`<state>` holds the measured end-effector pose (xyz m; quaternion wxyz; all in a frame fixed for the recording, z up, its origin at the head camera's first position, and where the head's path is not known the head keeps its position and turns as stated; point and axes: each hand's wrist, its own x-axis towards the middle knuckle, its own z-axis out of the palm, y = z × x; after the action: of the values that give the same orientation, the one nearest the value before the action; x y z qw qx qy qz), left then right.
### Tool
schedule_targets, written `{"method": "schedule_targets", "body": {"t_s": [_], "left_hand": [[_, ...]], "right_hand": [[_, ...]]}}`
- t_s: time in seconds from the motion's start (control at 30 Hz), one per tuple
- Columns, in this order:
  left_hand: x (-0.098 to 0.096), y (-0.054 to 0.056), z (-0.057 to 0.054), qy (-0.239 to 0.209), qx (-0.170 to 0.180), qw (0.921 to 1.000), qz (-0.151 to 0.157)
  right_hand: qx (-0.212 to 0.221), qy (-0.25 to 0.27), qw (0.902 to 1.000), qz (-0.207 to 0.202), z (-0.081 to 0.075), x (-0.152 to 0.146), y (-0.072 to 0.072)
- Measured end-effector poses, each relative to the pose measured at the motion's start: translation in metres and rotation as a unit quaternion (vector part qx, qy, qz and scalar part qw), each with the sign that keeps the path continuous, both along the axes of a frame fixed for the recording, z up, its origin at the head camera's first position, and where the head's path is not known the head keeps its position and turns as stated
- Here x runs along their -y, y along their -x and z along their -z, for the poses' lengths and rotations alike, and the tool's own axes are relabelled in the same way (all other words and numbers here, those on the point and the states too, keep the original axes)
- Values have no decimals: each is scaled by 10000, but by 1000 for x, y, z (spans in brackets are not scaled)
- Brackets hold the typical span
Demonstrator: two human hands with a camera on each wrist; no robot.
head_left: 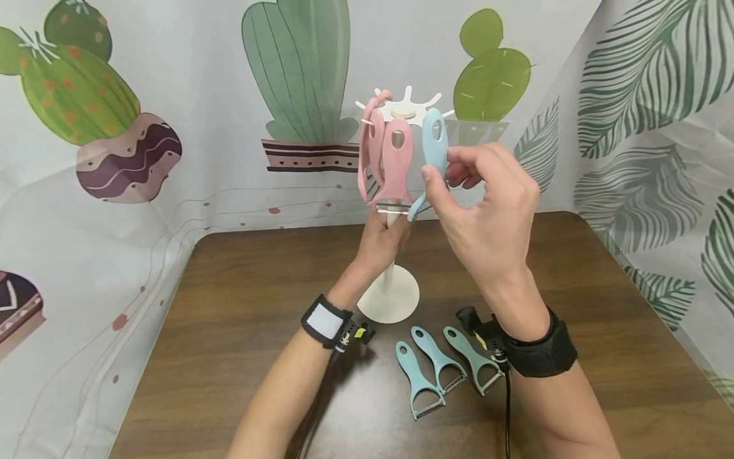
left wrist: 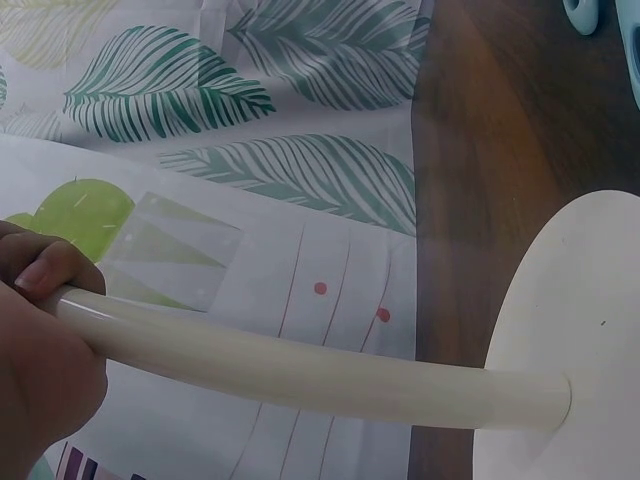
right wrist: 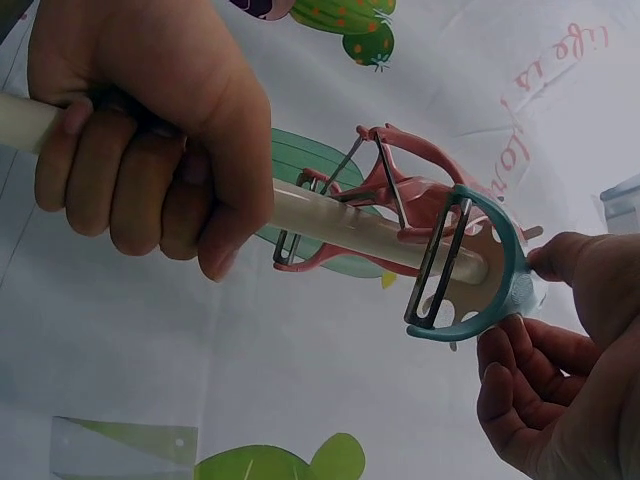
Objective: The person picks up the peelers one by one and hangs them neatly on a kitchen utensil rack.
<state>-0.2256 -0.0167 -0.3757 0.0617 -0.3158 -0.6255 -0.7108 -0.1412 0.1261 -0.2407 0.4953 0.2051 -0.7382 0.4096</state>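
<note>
A white stand with a round base [head_left: 406, 296] and a spoked top [head_left: 408, 109] rises from the table. My left hand [head_left: 383, 242] grips its pole [left wrist: 280, 355] with curled fingers. Several pink peelers [head_left: 397, 159] hang from the spokes. Between thumb and fingers, my right hand [head_left: 487, 197] pinches a light blue peeler [head_left: 435, 143] at the right side of the spoked top. In the right wrist view, the blue peeler's blade [right wrist: 440, 265] overlaps the pole, close to the spokes.
Three peelers lie on the wooden table [head_left: 258, 287] in front of the base: a teal one [head_left: 414, 370], a light blue one [head_left: 434, 350] and a green one [head_left: 467, 350]. A cactus-print cloth [head_left: 218, 127] hangs behind. Cables run from both wrist cameras.
</note>
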Motion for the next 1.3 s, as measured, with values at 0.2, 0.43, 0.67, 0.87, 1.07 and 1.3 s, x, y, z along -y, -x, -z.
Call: {"method": "schedule_targets", "body": {"t_s": [0.2, 0.43, 0.67, 0.87, 1.07, 1.3], "left_hand": [[-1, 1, -1, -25, -101, 9999, 52], [0, 1, 0, 2, -77, 9999, -89], [-1, 1, 0, 38, -106, 9999, -101], [0, 0, -2, 18, -83, 9999, -116], [-1, 2, -1, 3, -181, 9997, -139], [-1, 1, 0, 39, -204, 9996, -180]], "right_hand": [[57, -91, 9999, -9, 2, 2, 3], [124, -136, 9998, -19, 4, 5, 7], [259, -54, 9996, 29, 5, 7, 7], [230, -193, 9995, 47, 6, 5, 9], [288, -138, 9995, 66, 6, 5, 7], [323, -225, 9992, 73, 10, 2, 4]]}}
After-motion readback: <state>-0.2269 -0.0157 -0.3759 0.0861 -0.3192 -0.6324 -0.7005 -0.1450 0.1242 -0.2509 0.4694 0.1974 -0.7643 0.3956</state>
